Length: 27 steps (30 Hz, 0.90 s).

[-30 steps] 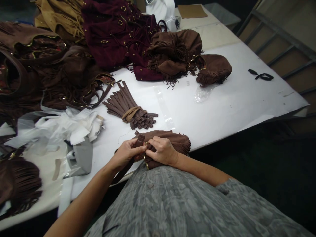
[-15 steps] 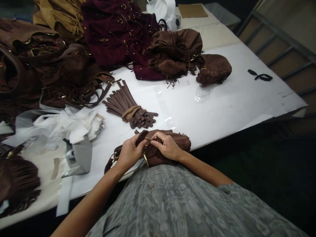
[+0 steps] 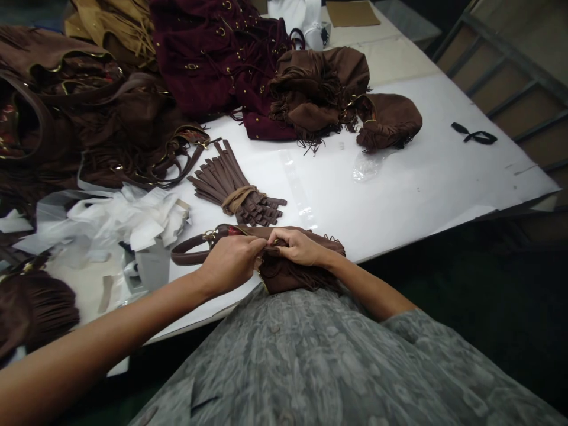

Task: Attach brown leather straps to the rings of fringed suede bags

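A brown fringed handbag (image 3: pixel 306 281) lies on its side at the table's front edge, against my body. Its zip edge faces left, and a looped handle (image 3: pixel 190 251) on gold rings lies out to the left. My left hand (image 3: pixel 233 263) is closed above the bag's opening, back of the hand up; what its fingertips pinch is hidden. Fingertips touching it, my right hand (image 3: pixel 299 247) pinches a short dark brown strap (image 3: pixel 271 251) over the bag. Beyond the bag lies a bundle of brown leather strips (image 3: pixel 226 177), bound with a tan tie (image 3: pixel 238 200).
Brown bags (image 3: pixel 106 130), a maroon bag (image 3: pixel 199 65) and a tan bag (image 3: pixel 110 29) crowd the far left. More brown fringed bags (image 3: pixel 394 118) lie farther back. White scraps (image 3: pixel 128 213) cover a grey tape dispenser (image 3: pixel 151 266). A black strap (image 3: pixel 474 135) is at right.
My left hand has turned over, back up, and its forearm has swung outward. The bag's handle now lies in a loop to the left. The view has shifted slightly.
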Tool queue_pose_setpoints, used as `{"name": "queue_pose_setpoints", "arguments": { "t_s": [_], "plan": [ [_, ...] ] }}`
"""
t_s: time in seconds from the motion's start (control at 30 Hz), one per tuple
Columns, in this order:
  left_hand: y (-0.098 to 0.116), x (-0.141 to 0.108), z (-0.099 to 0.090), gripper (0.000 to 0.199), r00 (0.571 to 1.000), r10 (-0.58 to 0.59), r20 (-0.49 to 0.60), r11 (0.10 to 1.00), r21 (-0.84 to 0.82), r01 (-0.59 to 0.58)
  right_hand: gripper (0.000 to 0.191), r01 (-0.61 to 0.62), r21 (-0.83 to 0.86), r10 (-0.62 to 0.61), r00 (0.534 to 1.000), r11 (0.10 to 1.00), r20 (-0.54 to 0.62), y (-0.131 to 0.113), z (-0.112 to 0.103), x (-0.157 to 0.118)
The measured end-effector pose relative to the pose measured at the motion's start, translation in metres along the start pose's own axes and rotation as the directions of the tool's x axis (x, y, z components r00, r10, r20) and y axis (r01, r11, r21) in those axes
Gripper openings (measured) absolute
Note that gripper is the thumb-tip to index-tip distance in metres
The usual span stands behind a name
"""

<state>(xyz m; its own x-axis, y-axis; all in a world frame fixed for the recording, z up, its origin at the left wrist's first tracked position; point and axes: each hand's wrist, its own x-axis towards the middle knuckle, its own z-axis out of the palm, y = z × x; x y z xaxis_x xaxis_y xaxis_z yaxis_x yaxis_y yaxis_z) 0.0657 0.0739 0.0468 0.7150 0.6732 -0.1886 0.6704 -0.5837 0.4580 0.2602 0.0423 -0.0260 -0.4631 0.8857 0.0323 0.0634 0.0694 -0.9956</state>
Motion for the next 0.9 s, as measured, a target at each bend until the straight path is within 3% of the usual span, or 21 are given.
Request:
{"name": "queue_pose_setpoints", "arguments": {
  "t_s": [0.1,0.17,0.3,0.4,0.5,0.6,0.73,0.9],
  "plan": [
    [0.000,0.003,-0.008,0.010,0.986,-0.130,-0.103,0.963,-0.252,0.100,0.017,0.040,0.058,-0.029,0.983,0.998,-0.181,-0.006,0.003,-0.001],
    [0.006,0.004,-0.010,0.016,0.957,-0.250,-0.146,0.861,-0.486,0.151,0.019,0.086,0.072,-0.060,0.950,0.994,-0.306,-0.011,0.009,-0.004],
    [0.024,0.003,0.000,0.032,0.876,-0.476,-0.076,0.460,-0.870,0.174,0.023,0.123,0.026,-0.093,0.856,0.992,-0.508,-0.018,0.026,-0.009],
    [0.030,0.003,0.013,0.032,0.816,-0.578,-0.033,0.153,-0.986,0.069,0.023,0.120,-0.061,-0.133,0.796,0.991,-0.590,-0.020,0.036,-0.010],
    [0.026,0.004,0.018,0.031,0.825,-0.564,0.032,-0.032,-0.999,0.017,0.024,0.142,-0.139,-0.196,0.797,0.980,-0.571,-0.022,0.038,-0.008],
    [0.017,0.003,0.012,0.031,0.856,-0.511,0.079,-0.023,-0.997,0.078,0.025,0.162,-0.167,-0.225,0.837,0.973,-0.498,-0.023,0.034,-0.005],
    [0.009,0.000,0.001,0.030,0.874,-0.478,0.085,0.094,-0.985,0.147,0.030,0.176,-0.166,-0.223,0.918,0.970,-0.328,-0.023,0.023,0.001],
    [0.002,-0.002,-0.010,0.030,0.901,-0.425,0.091,0.225,-0.953,0.203,0.034,0.282,-0.225,-0.323,0.931,0.933,-0.170,-0.026,0.011,0.009]
  ]
}}
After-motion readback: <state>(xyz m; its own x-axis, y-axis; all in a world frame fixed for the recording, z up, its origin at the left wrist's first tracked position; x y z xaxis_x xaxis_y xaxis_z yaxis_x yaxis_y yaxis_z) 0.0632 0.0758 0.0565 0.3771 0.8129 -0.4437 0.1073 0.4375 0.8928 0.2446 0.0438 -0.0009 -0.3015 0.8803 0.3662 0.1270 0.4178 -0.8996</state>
